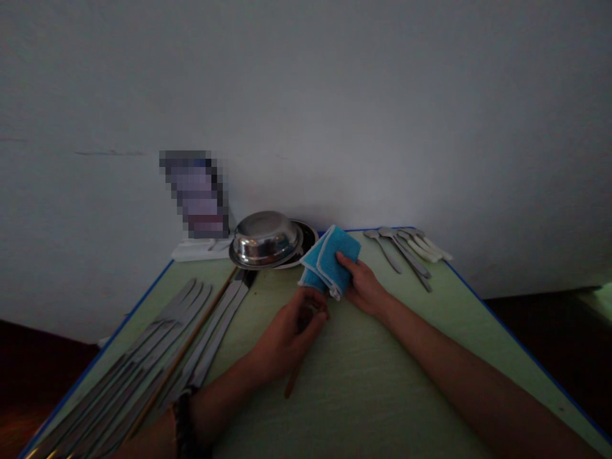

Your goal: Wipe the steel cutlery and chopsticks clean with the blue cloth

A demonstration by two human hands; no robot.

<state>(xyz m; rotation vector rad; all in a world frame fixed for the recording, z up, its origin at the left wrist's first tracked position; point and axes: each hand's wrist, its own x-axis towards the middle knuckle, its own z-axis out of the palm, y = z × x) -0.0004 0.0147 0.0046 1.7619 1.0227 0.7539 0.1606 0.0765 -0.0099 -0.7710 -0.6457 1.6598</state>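
My right hand (366,287) is closed on a folded blue cloth (338,255) with pale stitched edges, thumb on top. Close beside it, at the cloth's lower left edge, my left hand (289,331) has its fingers curled round a thin brown wooden chopstick (292,381). The chopstick's lower end sticks out below the left palm. Its upper end is hidden by the fingers and the cloth, so I cannot tell whether the cloth is wrapped round it. Both hands are above the pale green table (354,395).
Behind the hands, an upturned metal bowl (265,239) rests over a dark dish (308,237). Several long metal utensils (143,347) and a wooden stick (191,338) lie at left. Metal spoons (404,252) and white-handled utensils (425,245) lie back right. A blurred-out phone-like object (198,194) leans near the wall.
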